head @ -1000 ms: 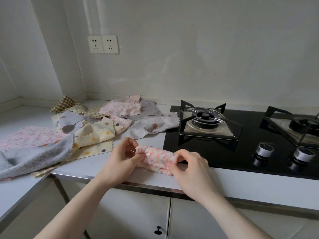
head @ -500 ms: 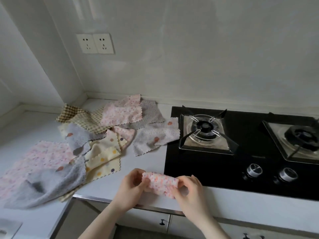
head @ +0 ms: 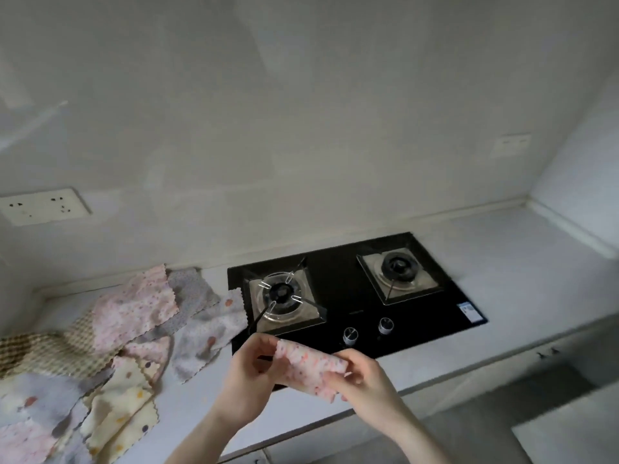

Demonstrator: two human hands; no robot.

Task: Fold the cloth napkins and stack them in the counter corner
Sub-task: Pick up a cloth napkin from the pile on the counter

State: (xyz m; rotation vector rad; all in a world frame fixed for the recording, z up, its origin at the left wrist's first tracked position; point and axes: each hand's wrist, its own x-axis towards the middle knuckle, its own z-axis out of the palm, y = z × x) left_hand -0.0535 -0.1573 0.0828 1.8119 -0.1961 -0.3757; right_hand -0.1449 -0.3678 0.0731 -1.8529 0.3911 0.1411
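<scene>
Pink floral folded napkin [head: 310, 368], small and compact, held up in the air over the near edge of the white counter [head: 502, 289], just in front of the black gas hob [head: 345, 296]; it touches no surface. Left hand [head: 251, 370] grips the napkin's left end, fingers curled round it. Right hand [head: 360, 373] pinches the right end, thumb and fingers closed on the cloth. Loose napkins [head: 110, 346], unfolded and overlapping, spread over the left part of the counter: a pink floral one [head: 134, 308] far back by the wall, a grey dotted one [head: 192, 294] beside it, a pale grey one with orange spots [head: 209, 336] whose far corner touches the hob's left edge, a brown checked one [head: 43, 353] at the far left, a cream one with coloured dots [head: 120, 416] nearest, and grey and pink pieces at the lower left edge. Hob: two burners, left [head: 283, 294] and right [head: 398, 264], with two knobs [head: 366, 331] at its near edge. Double wall socket [head: 42, 205] on the left of the pale wall. Right far corner of the counter [head: 522, 212] lies well apart from the napkins.
</scene>
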